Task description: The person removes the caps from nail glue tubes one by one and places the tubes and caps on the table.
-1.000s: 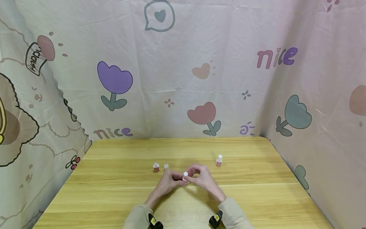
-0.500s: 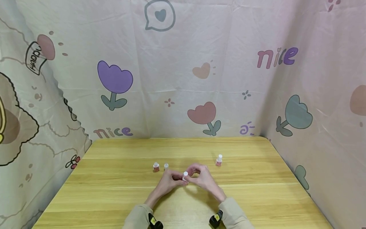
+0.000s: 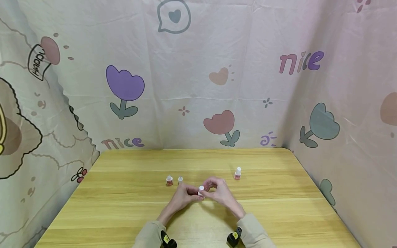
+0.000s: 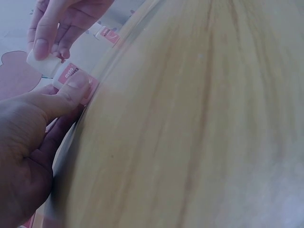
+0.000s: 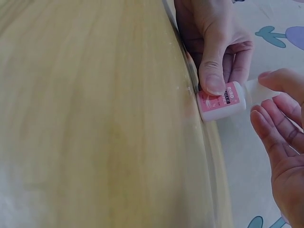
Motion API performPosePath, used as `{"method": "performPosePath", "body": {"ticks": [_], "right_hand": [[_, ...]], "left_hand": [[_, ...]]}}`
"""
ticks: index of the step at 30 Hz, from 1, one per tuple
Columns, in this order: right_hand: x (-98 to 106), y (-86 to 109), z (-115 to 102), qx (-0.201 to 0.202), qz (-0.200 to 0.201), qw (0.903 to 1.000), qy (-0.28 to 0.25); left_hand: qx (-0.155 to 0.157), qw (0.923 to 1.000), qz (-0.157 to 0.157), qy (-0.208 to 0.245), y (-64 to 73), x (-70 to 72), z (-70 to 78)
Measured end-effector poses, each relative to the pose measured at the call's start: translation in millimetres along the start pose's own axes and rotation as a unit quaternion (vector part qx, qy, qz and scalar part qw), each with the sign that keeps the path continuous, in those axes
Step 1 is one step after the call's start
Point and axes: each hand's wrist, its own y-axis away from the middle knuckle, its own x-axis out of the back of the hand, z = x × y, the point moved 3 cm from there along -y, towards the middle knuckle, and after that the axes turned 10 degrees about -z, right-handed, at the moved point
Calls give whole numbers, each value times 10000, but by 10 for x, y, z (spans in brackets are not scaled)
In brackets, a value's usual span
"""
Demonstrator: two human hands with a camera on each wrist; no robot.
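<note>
In the head view a small white glue bottle [image 5: 221, 108] with a pink label stands upright at the middle of the table [image 3: 124, 213]. The thumb and fingers of my left hand [image 3: 182, 198] pinch its labelled body from the left. From the other side my right hand [image 3: 221, 193] holds the tall white cap [image 4: 43, 64] between thumb and fingers. Both wrist views show the cap seated at the bottle's neck. Just beyond the left hand is a small white-topped piece [image 3: 180, 179], its lower part hidden by the fingers.
Left of that piece stands a short glue bottle [image 3: 169, 181] with a red label. Another glue bottle [image 3: 237, 174], with a tall white cap, stands farther back on the right. A printed cloth [image 3: 186, 69] hangs behind the table's back edge.
</note>
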Motion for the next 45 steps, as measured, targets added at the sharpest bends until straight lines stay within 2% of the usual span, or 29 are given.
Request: {"method": "performPosePath", "body": {"ticks": [16, 24, 45], "right_hand": [[-19, 1, -14, 236, -82, 9997, -9], [-1, 9, -5, -38, -27, 10000, -61], [-33, -3, 7, 279, -108, 9995, -16]], "left_hand": [[-41, 10000, 15, -50, -2, -1, 11], [-56, 10000, -5, -53, -5, -2, -7], [14, 10000, 25, -86, -7, -3, 7]]}}
